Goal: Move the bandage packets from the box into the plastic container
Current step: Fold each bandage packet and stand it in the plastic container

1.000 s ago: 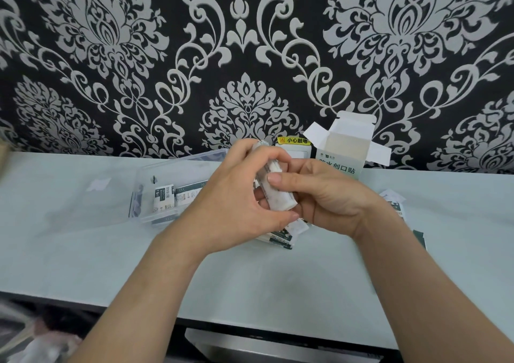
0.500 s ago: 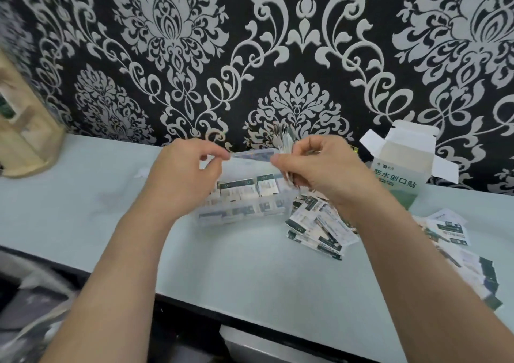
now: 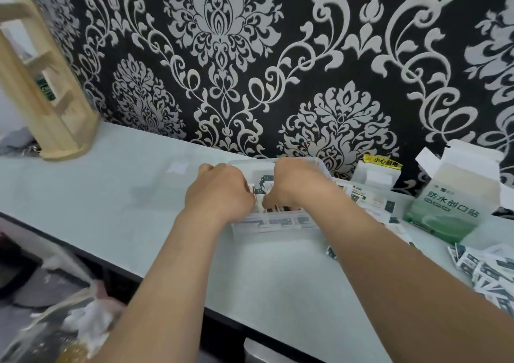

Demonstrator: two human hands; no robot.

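Bandage packets (image 3: 278, 209) perhaps pinched; hands (image 3: 222, 189) block container (image 3: 267, 225), box (image 3: 447, 204) beside.

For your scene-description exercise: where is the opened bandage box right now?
In the head view, the bandage box stands at the right on the table, against the patterned wall, right of the plastic container.

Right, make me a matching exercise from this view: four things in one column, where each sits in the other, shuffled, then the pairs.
Things:
1. wooden rack
2. green and white box
3. plastic container
4. loose packets

Places:
A. spread on the table's right edge
B. under both hands, mid-table
C. far left, against the wall
D. standing right of the container, flaps open

Pairs: 1-C, 2-D, 3-B, 4-A
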